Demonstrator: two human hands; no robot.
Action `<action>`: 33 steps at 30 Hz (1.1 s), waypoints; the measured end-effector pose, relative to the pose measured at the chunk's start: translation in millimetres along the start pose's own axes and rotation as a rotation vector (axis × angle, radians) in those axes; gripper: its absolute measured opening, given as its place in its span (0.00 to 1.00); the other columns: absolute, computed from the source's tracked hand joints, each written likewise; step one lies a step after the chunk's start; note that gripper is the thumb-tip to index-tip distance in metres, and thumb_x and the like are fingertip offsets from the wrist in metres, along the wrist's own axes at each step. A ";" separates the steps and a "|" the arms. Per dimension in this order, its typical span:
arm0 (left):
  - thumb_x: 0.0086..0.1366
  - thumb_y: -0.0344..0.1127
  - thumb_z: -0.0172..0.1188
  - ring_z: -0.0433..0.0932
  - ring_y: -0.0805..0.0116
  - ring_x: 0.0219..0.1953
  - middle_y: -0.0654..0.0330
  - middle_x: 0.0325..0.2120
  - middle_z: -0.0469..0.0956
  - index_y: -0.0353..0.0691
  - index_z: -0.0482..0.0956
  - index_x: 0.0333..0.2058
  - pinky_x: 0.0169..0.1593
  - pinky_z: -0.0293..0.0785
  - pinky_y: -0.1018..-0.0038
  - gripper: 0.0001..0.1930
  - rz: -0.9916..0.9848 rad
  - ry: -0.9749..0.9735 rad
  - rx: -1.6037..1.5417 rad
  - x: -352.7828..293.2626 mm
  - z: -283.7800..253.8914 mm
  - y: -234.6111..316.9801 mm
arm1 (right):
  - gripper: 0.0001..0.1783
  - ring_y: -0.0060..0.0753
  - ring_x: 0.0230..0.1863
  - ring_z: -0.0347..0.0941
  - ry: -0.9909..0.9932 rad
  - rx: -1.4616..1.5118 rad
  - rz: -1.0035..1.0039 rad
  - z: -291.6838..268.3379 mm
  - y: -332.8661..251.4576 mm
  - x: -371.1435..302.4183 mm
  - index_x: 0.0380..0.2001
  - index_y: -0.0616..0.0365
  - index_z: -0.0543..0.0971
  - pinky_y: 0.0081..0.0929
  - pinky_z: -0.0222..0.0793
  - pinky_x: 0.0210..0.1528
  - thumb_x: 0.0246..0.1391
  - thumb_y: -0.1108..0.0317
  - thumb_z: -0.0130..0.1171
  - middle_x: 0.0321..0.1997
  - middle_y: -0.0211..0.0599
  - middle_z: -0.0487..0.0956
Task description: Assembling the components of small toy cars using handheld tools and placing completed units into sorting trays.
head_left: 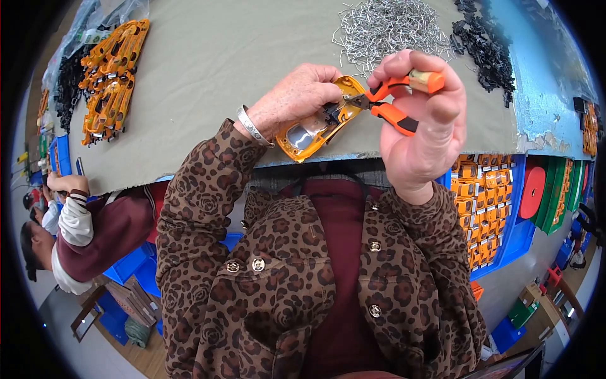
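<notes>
Yellow casing [327,128] | our left grip [302,96] pinches it, seemingly for steadiness | our right grip [424,126] clasps orange-handled pliers [394,117]

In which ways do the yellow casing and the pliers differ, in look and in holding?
The yellow casing is an oblong, hollow shell; the pliers have dark jaws and two spread orange handles. The left hand holds the casing, while the right hand holds the pliers. Both are hand-held.
</notes>
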State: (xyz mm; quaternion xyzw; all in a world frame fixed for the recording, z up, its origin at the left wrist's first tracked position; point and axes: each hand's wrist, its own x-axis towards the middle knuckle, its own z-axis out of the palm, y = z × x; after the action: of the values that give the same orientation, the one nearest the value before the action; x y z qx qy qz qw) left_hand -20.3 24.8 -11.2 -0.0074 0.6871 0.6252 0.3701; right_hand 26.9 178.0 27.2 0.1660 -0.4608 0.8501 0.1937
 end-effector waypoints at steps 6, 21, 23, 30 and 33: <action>0.53 0.30 0.52 0.70 0.79 0.24 0.63 0.22 0.74 0.32 0.77 0.34 0.29 0.68 0.80 0.11 0.037 0.021 0.040 -2.6 -0.1 -2.0 | 0.32 0.39 0.41 0.68 -0.105 -0.165 0.104 -5.2 -7.5 0.4 0.46 0.66 0.68 0.37 0.69 0.42 0.55 0.44 0.51 0.39 0.45 0.72; 0.57 0.25 0.50 0.75 0.78 0.31 0.62 0.34 0.75 0.33 0.69 0.48 0.34 0.73 0.81 0.18 0.036 0.103 -0.041 -32.3 12.7 8.1 | 0.32 0.39 0.43 0.71 -0.343 -0.983 -0.261 -138.2 -68.5 20.7 0.46 0.62 0.72 0.32 0.68 0.43 0.46 0.46 0.62 0.44 0.45 0.73; 0.57 0.25 0.50 0.75 0.78 0.32 0.61 0.35 0.75 0.34 0.69 0.48 0.34 0.74 0.80 0.18 0.044 0.100 -0.078 -30.4 13.2 10.1 | 0.28 0.38 0.43 0.71 -0.450 -1.322 -0.352 -155.8 -65.5 17.0 0.44 0.61 0.73 0.32 0.67 0.43 0.46 0.51 0.63 0.43 0.42 0.74; 0.55 0.23 0.49 0.76 0.75 0.33 0.60 0.36 0.75 0.34 0.68 0.49 0.35 0.75 0.78 0.20 0.123 0.156 -0.177 -27.8 8.0 3.9 | 0.23 0.39 0.42 0.71 -0.472 -1.689 -0.387 -147.8 -39.5 11.5 0.42 0.58 0.75 0.34 0.62 0.47 0.42 0.61 0.66 0.42 0.36 0.75; 0.53 0.22 0.50 0.76 0.73 0.34 0.59 0.36 0.75 0.36 0.69 0.49 0.37 0.76 0.76 0.22 0.079 0.256 -0.143 -45.7 13.4 8.9 | 0.21 0.42 0.43 0.70 -0.474 -1.635 -0.228 -142.6 -44.1 9.1 0.42 0.58 0.75 0.38 0.62 0.47 0.42 0.67 0.64 0.42 0.39 0.75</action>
State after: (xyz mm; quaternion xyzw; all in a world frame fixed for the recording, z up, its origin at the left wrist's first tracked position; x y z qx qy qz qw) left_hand 15.3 17.7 20.8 -0.0865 0.6823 0.6804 0.2531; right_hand 25.4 322.5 -11.1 0.1927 -0.9375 0.1690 0.2355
